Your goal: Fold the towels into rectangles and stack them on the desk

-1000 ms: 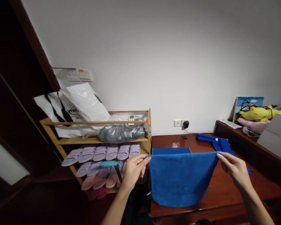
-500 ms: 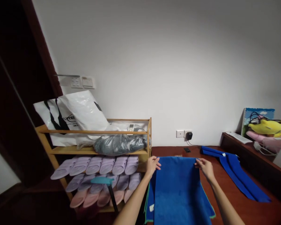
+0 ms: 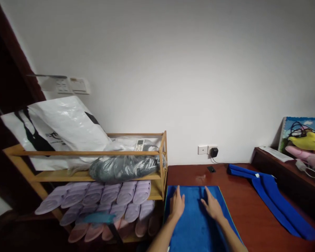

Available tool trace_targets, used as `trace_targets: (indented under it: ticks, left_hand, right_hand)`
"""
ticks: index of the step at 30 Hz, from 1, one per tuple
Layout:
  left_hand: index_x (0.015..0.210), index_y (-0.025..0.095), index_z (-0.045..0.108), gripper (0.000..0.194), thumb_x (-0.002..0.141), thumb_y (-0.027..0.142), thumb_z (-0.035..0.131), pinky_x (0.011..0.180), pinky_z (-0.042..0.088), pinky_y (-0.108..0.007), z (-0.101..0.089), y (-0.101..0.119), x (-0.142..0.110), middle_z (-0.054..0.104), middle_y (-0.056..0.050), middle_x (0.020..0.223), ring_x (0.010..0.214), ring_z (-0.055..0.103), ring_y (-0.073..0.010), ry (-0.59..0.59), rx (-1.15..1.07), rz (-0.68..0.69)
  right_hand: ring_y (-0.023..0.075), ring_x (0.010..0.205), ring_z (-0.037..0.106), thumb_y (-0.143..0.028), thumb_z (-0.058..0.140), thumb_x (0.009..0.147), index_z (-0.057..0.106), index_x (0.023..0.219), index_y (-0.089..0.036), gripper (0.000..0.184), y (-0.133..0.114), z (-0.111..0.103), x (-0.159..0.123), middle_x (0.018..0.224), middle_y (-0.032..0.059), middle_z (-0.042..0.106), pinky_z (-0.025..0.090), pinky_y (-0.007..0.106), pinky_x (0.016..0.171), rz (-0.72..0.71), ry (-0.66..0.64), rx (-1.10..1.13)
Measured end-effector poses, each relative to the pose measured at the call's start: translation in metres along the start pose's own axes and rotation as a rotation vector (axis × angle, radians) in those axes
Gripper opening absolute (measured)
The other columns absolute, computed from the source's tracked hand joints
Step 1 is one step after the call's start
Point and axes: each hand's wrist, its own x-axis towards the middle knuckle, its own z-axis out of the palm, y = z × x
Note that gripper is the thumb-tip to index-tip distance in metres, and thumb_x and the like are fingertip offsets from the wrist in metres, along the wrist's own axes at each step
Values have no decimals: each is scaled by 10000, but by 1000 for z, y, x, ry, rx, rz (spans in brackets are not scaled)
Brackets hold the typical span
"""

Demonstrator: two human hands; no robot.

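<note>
A blue towel (image 3: 191,220) with a green edge lies on the red-brown desk (image 3: 241,206), its far edge just beyond my fingertips. My left hand (image 3: 177,204) is on the left part of the towel, fingers stretched forward and thumb apart. Over the right part, my right hand (image 3: 212,205) points forward in the same way, its thumb spread toward the middle. Both hands are open and grip nothing. Farther right on the desk, a second blue cloth (image 3: 275,203) lies in long narrow folds with a small white label.
Left of the desk stands a wooden rack (image 3: 162,168) with several rows of lilac and pink slippers (image 3: 126,192). On top lie a white bag (image 3: 68,122), a plastic-wrapped bundle (image 3: 123,168) and a remote (image 3: 139,145). A black plug (image 3: 214,152) sits in the wall socket; a raised shelf (image 3: 275,164) borders the right.
The towel's folded layer, held up by both hands before, now lies down on the desk. Both hands have let go of its corners and come closer together. The view has shifted slightly.
</note>
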Motion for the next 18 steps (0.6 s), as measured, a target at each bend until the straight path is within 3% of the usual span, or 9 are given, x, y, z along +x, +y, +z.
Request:
trace_targets:
  ticks: [3, 6, 9, 13, 18]
  left_hand:
    - [1401, 231, 351, 541, 865, 230, 425, 1138, 181, -416, 30, -4, -18, 301, -29, 1498, 1386, 211, -205, -28, 149, 191]
    - [1426, 245, 285, 529, 900, 285, 331, 1138, 166, -473, 44, -14, -10, 246, -12, 1511, 1394, 181, -207, -34, 414, 349]
    - [1436, 255, 237, 525, 925, 369, 279, 1128, 199, -479, 42, -31, 11, 227, -15, 1516, 1393, 186, -211, -33, 538, 365]
    - [1436, 316, 180, 539, 928, 489, 239, 1127, 198, -490, 34, -50, 25, 204, 17, 1522, 1392, 193, -210, -50, 546, 352]
    - [1431, 313, 160, 548, 922, 503, 232, 1131, 156, -508, 24, -39, 27, 173, 17, 1525, 1400, 155, -214, -124, 560, 304]
  right_hand:
    - [199, 1368, 274, -542, 401, 836, 380, 1383, -223, 635, -15, 39, -7, 1468, 65, 357, 268, 389, 1104, -124, -95, -174]
    - [196, 1393, 196, -576, 227, 888, 312, 1414, -247, 627, -18, 53, -1, 1507, 53, 258, 226, 433, 1119, -193, -130, -401]
    - [215, 1389, 210, -617, 190, 877, 322, 1406, -249, 658, -2, 46, 9, 1498, 57, 278, 219, 452, 1120, -154, -103, -496]
    - [264, 1391, 193, -662, 212, 850, 329, 1396, -283, 675, 27, 34, 14, 1490, 37, 303, 217, 505, 1110, -83, -14, -579]
    - [282, 1397, 155, -657, 232, 849, 321, 1397, -274, 674, 19, 28, 14, 1501, 41, 275, 166, 523, 1120, -29, 18, -629]
